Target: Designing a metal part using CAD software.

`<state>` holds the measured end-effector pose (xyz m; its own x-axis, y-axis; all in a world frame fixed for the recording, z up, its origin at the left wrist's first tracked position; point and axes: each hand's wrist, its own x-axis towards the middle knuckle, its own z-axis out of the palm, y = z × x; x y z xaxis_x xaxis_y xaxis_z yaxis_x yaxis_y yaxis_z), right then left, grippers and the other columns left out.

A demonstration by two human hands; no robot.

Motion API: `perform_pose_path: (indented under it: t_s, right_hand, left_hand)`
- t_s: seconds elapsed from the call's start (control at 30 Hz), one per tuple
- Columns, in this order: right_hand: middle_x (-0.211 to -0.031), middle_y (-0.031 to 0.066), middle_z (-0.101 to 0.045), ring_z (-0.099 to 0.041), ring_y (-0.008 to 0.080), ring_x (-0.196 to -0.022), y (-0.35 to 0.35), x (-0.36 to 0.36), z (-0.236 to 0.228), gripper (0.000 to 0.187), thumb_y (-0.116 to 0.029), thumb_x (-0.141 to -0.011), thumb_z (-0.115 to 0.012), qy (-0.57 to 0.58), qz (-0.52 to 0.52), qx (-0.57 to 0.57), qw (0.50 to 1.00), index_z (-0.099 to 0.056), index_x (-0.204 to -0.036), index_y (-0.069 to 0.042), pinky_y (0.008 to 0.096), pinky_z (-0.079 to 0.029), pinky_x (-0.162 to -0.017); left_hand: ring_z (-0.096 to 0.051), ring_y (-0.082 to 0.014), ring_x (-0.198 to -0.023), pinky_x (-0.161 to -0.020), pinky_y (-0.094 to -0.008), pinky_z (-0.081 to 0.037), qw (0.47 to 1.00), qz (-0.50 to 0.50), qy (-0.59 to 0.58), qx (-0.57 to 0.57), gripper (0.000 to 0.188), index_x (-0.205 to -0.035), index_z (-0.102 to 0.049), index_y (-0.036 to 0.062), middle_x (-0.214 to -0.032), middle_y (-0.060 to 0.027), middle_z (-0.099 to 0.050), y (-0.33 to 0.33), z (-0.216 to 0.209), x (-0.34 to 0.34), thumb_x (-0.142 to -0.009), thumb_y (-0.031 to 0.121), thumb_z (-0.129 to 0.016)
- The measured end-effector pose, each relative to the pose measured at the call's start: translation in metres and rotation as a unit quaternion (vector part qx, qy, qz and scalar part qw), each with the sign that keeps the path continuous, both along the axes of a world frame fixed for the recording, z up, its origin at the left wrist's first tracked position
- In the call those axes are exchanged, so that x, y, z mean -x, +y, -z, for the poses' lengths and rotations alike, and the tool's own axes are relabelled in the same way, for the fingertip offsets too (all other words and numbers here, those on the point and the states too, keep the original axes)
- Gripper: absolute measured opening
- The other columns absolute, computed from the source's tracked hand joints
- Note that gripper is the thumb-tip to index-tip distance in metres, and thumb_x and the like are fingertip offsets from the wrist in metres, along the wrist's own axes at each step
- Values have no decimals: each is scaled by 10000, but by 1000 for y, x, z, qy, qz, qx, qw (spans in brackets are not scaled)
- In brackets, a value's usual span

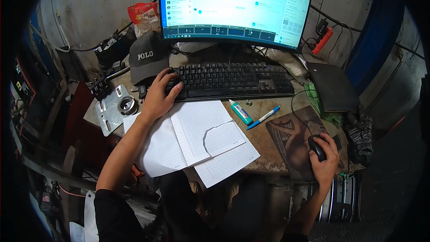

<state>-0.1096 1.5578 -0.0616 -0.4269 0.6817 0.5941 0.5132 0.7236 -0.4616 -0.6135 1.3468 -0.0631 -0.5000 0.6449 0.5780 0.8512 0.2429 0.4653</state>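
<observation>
My left hand (158,95) rests at the left end of a black keyboard (237,81), its fingers spread over the keys and holding nothing. On the right, my right hand (325,160) curls over a black computer mouse (317,148), which sits on a dark patterned mouse pad (283,140). A grid-ruled notebook (157,149) lies open below the keyboard, partly under my left forearm. One of its pages has a torn edge, with another sheet showing beneath. Behind the keyboard stands a lit curved monitor (224,4) showing a list and message windows.
A green-and-white squeeze bottle (241,112) and a blue-and-white pen (263,117) lie between notebook and mouse pad. At left are a dark cap (146,57), a slotted metal plate (109,113) and a metal ring (127,105). A black case (332,87) and grey gloves (359,138) sit at right.
</observation>
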Motion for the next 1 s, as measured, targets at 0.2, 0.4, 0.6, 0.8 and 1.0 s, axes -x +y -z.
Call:
perform_pose_path:
  t_s: [0.2,0.4,0.6,0.8,1.0]
  right_hand:
    - [-1339,143,-703,-669,384,-1235,-1,3,-1,397,-47,-746,-766,-1,-4,-4,1000,-790,-1143,-42,457,-524,-1071]
    - [-1337,143,-705,-666,385,-1239,0,1,-1,400,-47,-746,-763,-4,-3,-3,1000,-789,-1145,-41,459,-524,-1073]
    - [-1345,144,-705,-668,387,-1242,1,2,1,409,-45,-747,-756,0,5,3,1000,-781,-1155,-37,461,-525,-1075]
    - [-1338,148,-709,-668,391,-1239,2,1,3,408,-37,-752,-749,0,24,-3,1000,-776,-1159,-33,461,-524,-1075]
    - [-1336,147,-710,-670,393,-1226,3,1,4,405,-37,-754,-751,-1,18,-10,1000,-775,-1157,-28,463,-526,-1070]
  left_hand:
    - [-603,-457,-1379,-1142,-478,-490,1000,9,3,-7,503,-1362,-694,35,-1570,-255,-555,-3,-2,0,-1046,425,-699]
    - [-604,-455,-1378,-1143,-478,-491,1000,3,-2,-4,503,-1366,-692,35,-1571,-252,-556,-1,-1,-1,-1046,423,-699]
    - [-609,-442,-1376,-1139,-478,-496,1000,-3,-12,1,512,-1375,-695,57,-1578,-232,-555,-2,0,1,-1046,449,-693]
    - [-608,-439,-1378,-1135,-479,-500,1000,-4,-6,0,507,-1380,-693,66,-1582,-224,-553,-2,2,2,-1048,450,-690]
    - [-608,-439,-1376,-1136,-480,-500,1000,-4,-12,0,507,-1376,-694,67,-1579,-227,-554,-3,1,1,-1048,454,-690]
